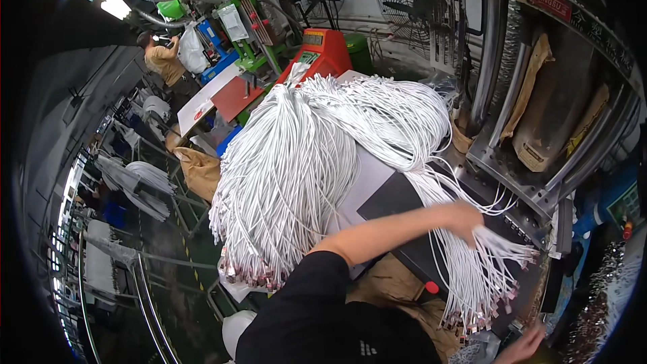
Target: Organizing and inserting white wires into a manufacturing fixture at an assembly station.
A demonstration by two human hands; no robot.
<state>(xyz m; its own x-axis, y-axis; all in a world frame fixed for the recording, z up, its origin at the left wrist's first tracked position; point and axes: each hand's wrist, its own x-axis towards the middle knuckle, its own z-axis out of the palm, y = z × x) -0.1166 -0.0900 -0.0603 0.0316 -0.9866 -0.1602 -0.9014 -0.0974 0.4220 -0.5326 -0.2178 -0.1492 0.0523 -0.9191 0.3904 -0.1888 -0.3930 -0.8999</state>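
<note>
My left hand is pinching a few white cables off the draped pile, probably separating them; right hand, can't tell.

I'm looking down on the bench: a dark flat top with a pale sheet on it, most of it buried. A huge heap of white cables lies across it, draped over the left edge so the metal-tipped ends hang down in a fringe. A thinner bunch fans over the dark top to the near right, its plug ends dangling off the front. On the bench's front edge I see a red button. Below the left edge, brown paper.
</note>
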